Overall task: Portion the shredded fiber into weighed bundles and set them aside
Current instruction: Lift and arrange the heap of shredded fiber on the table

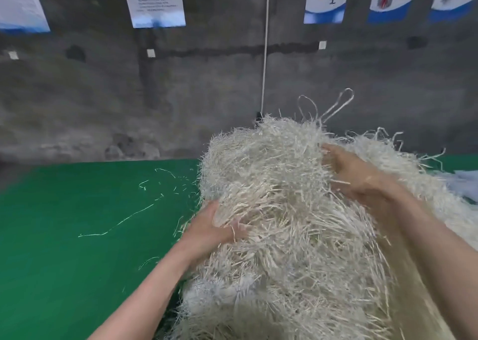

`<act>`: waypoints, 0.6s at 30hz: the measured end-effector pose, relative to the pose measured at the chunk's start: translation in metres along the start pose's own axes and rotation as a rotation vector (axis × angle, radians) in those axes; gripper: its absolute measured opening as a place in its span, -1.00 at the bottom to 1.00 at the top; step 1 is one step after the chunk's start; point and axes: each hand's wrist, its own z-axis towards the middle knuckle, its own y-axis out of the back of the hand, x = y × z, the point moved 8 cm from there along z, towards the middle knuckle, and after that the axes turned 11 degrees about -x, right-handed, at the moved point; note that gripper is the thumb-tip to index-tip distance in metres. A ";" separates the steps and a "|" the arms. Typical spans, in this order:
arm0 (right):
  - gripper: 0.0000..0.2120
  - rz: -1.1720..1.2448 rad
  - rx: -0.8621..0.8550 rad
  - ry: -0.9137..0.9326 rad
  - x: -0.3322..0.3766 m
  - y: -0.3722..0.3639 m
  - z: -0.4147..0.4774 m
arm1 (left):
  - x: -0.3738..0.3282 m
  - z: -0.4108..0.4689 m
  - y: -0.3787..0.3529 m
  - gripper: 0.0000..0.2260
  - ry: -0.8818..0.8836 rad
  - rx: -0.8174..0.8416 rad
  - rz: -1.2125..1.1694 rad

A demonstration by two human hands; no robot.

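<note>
A big heap of pale, off-white shredded fiber [284, 189] fills the centre and right of the head view, standing on a green table [64, 236]. My left hand [207, 228] grips into the heap's left side, fingers buried among the strands. My right hand [354, 174] grips the fiber higher up on the right, its fingertips hidden in the mass. A raised clump sits between the two hands. No scale is in view.
Loose strands [124, 220] lie scattered over the green surface left of the heap. A grey concrete wall [181, 94] with several posters stands right behind the table. A white cord [264, 55] hangs down the wall to the heap's top.
</note>
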 end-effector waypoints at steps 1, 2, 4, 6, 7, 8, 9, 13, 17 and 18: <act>-0.22 -0.100 0.017 0.060 0.018 0.013 -0.005 | -0.003 -0.001 -0.003 -0.04 -0.025 -0.014 0.147; -0.23 -0.211 0.029 0.150 0.036 0.021 -0.008 | -0.006 -0.002 -0.003 -0.11 -0.036 -0.053 0.250; -0.22 -0.373 0.065 0.316 0.077 0.024 -0.022 | -0.015 0.000 0.006 -0.54 -0.057 -0.192 0.229; -0.17 -0.446 0.141 0.421 0.106 0.006 -0.036 | -0.028 -0.002 0.027 -0.87 -0.065 -0.356 0.078; -0.10 -0.431 0.181 0.455 0.120 -0.005 -0.043 | -0.036 -0.004 0.039 -0.78 -0.068 -0.435 0.023; -0.01 -0.371 0.217 0.457 0.132 -0.020 -0.047 | -0.043 -0.003 0.051 -0.75 -0.060 -0.491 -0.033; 0.06 -0.283 0.244 0.436 0.142 -0.037 -0.048 | -0.052 -0.003 0.061 -0.76 -0.054 -0.541 -0.104; 0.09 0.032 0.039 0.301 0.144 -0.091 -0.032 | -0.081 0.010 0.096 -0.87 0.044 -0.616 -0.608; -0.23 0.027 0.005 0.020 0.059 -0.118 -0.021 | -0.088 0.012 0.111 -0.83 -0.028 -0.664 -0.539; -0.24 0.020 0.012 -0.007 0.041 -0.120 -0.023 | -0.084 0.008 0.107 -0.81 -0.028 -0.670 -0.537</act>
